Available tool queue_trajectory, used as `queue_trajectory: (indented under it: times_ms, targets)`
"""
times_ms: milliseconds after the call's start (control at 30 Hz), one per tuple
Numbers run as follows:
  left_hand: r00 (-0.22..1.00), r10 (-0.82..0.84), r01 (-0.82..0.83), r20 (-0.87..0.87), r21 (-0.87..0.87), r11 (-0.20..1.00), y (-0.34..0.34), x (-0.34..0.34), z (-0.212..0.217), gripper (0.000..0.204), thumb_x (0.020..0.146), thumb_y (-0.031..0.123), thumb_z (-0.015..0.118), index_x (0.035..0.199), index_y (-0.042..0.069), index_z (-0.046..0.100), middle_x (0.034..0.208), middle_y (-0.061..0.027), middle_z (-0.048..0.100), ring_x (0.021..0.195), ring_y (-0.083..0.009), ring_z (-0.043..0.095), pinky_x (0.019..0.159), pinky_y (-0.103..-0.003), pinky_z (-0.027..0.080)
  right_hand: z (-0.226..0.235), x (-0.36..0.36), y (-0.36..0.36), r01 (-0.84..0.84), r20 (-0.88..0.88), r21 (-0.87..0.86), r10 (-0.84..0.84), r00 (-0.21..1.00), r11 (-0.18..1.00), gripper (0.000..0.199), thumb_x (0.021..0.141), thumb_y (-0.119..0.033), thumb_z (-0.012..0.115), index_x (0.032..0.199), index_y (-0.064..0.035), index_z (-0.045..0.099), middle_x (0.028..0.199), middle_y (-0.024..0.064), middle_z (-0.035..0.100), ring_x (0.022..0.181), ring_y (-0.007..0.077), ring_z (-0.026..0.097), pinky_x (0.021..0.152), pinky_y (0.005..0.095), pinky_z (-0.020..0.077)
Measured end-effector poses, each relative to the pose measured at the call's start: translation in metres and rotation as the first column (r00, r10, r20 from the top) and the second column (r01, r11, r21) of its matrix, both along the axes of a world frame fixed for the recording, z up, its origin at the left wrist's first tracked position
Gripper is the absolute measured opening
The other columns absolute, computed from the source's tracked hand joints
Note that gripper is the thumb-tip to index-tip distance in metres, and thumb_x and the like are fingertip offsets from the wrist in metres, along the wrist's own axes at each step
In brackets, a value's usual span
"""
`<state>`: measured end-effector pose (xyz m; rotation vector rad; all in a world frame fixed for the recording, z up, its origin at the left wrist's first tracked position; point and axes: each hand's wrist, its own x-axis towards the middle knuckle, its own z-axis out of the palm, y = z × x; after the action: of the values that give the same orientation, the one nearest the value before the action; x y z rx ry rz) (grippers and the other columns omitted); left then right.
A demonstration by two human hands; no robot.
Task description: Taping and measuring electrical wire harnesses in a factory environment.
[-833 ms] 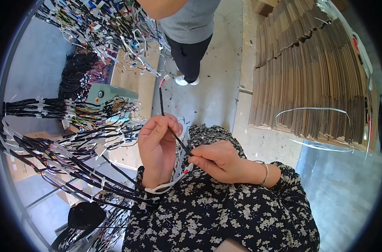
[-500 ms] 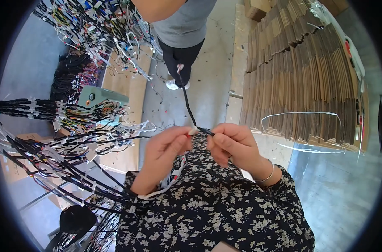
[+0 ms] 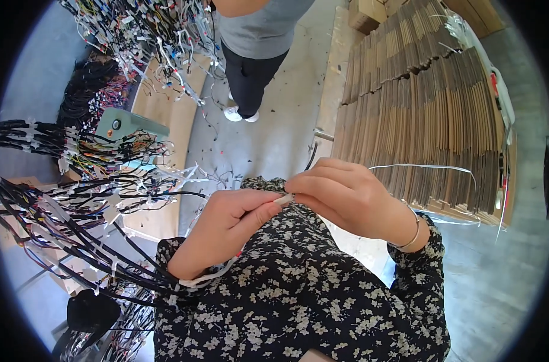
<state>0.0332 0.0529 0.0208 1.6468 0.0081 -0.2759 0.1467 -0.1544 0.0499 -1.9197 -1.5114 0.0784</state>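
Note:
In front of my chest, my left hand [image 3: 235,220] is closed, pinching a small white piece [image 3: 284,199] between thumb and forefinger. It looks like tape or a connector; its kind is unclear. My right hand [image 3: 347,196] meets it from the other side, fingers bent together with their tips at the white piece. Beyond the right fingers a short stretch of black cable [image 3: 312,155] sticks out; its rest is hidden behind that hand. What the right fingertips hold is covered. A white cable [image 3: 208,279] runs beneath my left wrist.
Thick bundles of black cables [image 3: 87,232] hang at my left, beside a green box [image 3: 132,125]. More wire harnesses [image 3: 144,36] hang at far left. Ahead stands a person in a grey shirt [image 3: 256,33]. Stacked flat cardboard [image 3: 413,133] with a white strap lies at right.
My right hand has turned over, its back now upward, and closed in on the left fingertips. The long black cable that pointed ahead is now mostly hidden. The view has shifted slightly.

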Motion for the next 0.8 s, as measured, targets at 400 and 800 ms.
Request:
queue_trajectory:
  times_ms: [400,800]
  targets:
    - [0.998,-0.032,0.036,-0.051,0.079,0.996,-0.004,-0.001,-0.001,0.023,0.095,0.022,0.063,0.094,-0.001,0.068,0.073,-0.0152,0.063,0.062,-0.0259,0.059,0.06,-0.034,0.046,0.017,0.0,0.001,-0.179,0.252,-0.333,0.271,0.929,0.926,0.014,0.075,-0.011,0.062,0.078,-0.0018,0.053,0.067,0.0048,0.053,0.063,0.0207,0.058,0.053,0.0326,0.0497]
    - [0.934,-0.193,0.11,0.3,0.273,0.956,-0.003,-0.002,-0.001,0.015,0.091,0.014,0.065,0.096,0.001,0.066,0.075,-0.0132,0.06,0.067,-0.0324,0.059,0.059,-0.04,0.045,0.007,0.014,0.002,-0.23,-0.457,-0.298,0.073,0.887,0.926,0.009,0.081,-0.006,0.065,0.079,0.0005,0.058,0.061,0.008,0.063,0.053,0.0202,0.063,0.051,0.0292,0.0488]
